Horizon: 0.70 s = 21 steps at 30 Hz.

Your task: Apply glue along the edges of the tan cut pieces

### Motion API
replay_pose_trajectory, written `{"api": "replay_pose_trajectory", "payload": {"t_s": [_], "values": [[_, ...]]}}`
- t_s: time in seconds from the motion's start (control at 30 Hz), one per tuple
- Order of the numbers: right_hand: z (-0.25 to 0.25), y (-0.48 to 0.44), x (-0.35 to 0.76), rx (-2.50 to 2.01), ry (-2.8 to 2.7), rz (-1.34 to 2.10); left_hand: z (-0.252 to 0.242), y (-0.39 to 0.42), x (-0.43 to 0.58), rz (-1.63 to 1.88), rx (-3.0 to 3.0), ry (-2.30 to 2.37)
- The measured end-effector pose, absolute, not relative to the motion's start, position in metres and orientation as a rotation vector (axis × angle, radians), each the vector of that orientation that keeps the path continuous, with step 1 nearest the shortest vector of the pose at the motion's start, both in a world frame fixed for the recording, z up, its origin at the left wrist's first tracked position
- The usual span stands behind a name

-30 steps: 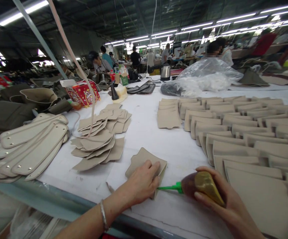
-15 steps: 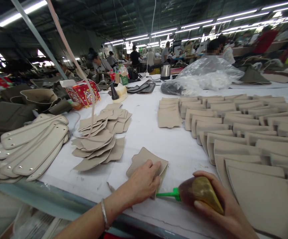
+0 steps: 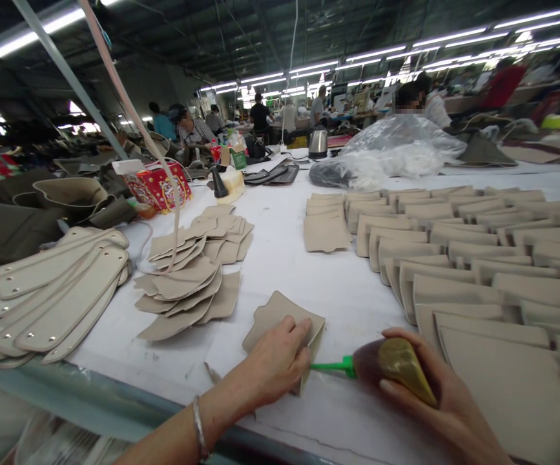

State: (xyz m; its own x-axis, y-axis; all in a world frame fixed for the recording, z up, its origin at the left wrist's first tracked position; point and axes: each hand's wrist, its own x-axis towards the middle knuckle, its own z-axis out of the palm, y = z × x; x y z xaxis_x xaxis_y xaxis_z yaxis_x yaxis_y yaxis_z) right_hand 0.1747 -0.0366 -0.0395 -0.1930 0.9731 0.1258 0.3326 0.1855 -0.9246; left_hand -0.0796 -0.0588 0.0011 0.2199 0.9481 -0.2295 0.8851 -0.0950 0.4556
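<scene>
Near the front edge of the white-covered table lies a beige leather-like piece (image 3: 276,311). My left hand (image 3: 280,358), a bangle on its wrist, grips this piece at its right edge with fingers curled over it. My right hand (image 3: 429,387) is wrapped round a glue bottle (image 3: 381,368) with a brown body, tilted on its side. The bottle's green nozzle (image 3: 331,366) points left, its tip close beside the lifted edge of the piece; whether they touch I cannot tell.
Rows of folded beige pieces (image 3: 454,278) cover the table's right side. Left of my hands is a pile of beige pieces (image 3: 197,290), then a stack of straps with studs (image 3: 66,297). A hose (image 3: 129,110) hangs down. Behind are a red box (image 3: 158,187), kettle (image 3: 317,143) and plastic bag (image 3: 396,152).
The glue bottle in my right hand has shifted slightly right, its nozzle tip now a little higher by the piece's edge. My left hand keeps its grip. The whole view has shifted slightly.
</scene>
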Motion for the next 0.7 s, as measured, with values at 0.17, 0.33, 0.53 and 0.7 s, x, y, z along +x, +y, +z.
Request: {"api": "replay_pose_trajectory", "payload": {"t_s": [0.17, 0.33, 0.53, 0.7], "values": [[-0.044, -0.026, 0.188, -1.292, -1.697, 0.973, -0.001, -0.058, -0.08, 0.18, 2.0, 1.683], [-0.039, -0.032, 0.185, -1.244, -1.732, 1.029, 0.0, -0.056, -0.08, 0.186, 1.99, 1.687], [-0.047, -0.027, 0.189, -1.254, -1.747, 0.918, -0.001, -0.056, -0.08, 0.199, 1.987, 1.689], [-0.047, -0.024, 0.186, -1.21, -1.811, 0.835, -0.002, -0.057, -0.08, 0.208, 1.986, 1.684]]}}
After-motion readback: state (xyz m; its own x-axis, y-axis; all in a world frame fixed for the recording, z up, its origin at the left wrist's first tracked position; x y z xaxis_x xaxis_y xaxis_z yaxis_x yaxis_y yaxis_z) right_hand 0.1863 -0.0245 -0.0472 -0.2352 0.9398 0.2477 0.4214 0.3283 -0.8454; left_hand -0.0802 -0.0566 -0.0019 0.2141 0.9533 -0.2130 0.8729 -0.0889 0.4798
